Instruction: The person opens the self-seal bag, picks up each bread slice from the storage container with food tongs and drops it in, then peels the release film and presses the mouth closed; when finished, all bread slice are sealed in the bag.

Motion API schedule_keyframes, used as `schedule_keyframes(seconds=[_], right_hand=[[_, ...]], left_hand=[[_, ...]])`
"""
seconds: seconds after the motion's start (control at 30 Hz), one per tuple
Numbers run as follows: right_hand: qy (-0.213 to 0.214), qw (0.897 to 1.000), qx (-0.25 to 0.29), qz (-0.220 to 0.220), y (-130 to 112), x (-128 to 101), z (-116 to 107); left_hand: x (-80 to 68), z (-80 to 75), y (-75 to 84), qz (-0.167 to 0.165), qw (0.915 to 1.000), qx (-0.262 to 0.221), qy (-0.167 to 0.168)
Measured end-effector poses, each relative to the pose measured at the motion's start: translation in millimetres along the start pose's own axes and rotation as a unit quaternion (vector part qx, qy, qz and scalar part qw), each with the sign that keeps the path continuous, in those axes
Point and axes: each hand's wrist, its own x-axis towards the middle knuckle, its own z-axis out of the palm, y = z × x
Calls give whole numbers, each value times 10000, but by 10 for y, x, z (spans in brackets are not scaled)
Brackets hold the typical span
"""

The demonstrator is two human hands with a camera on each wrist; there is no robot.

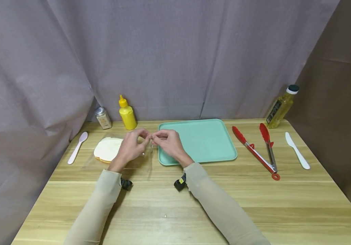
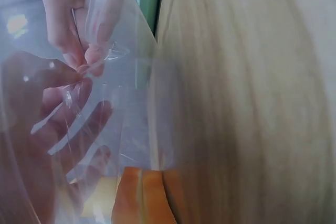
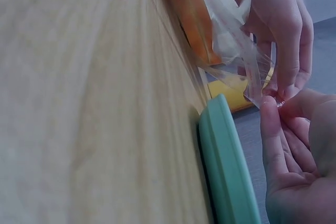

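A clear plastic bag [image 3: 231,30] is stretched between the two hands. The left hand [image 1: 133,144] pinches one side of its gathered edge between thumb and index finger, the other fingers spread loosely in the left wrist view. Right against those fingertips, the right hand [image 1: 170,143] pinches the same edge with thumb and forefinger. Inside the bag lies sliced bread [image 1: 107,148], white-faced with an orange-brown crust, resting on the table left of the left hand. In the left wrist view the bag film covers much of the left hand.
A mint-green tray [image 1: 200,139] lies beside and beyond the right hand. Behind stand a yellow squeeze bottle [image 1: 127,117] and a shaker jar [image 1: 103,119]. A pale spoon [image 1: 78,148] is at far left. Red tongs [image 1: 258,154], a white knife [image 1: 298,151] and an oil bottle [image 1: 281,109] occupy the right.
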Motion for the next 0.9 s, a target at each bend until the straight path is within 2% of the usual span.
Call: schedule_keyframes(seconds=[0.33, 0.6, 0.7, 0.9], right_hand=[[43, 10000, -82, -23, 17, 4, -16], [261, 9961, -834, 148, 57, 6, -78], [177, 9953, -928, 201, 57, 12, -94], [-253, 9923, -1198, 190, 9, -34, -156]], left_hand=[[9, 9, 9, 111, 9999, -58, -77], [22, -51, -27, -88, 9998, -157, 89], [17, -58, -36, -148, 9994, -261, 199], [5, -31, -58, -214, 9983, -365, 398]])
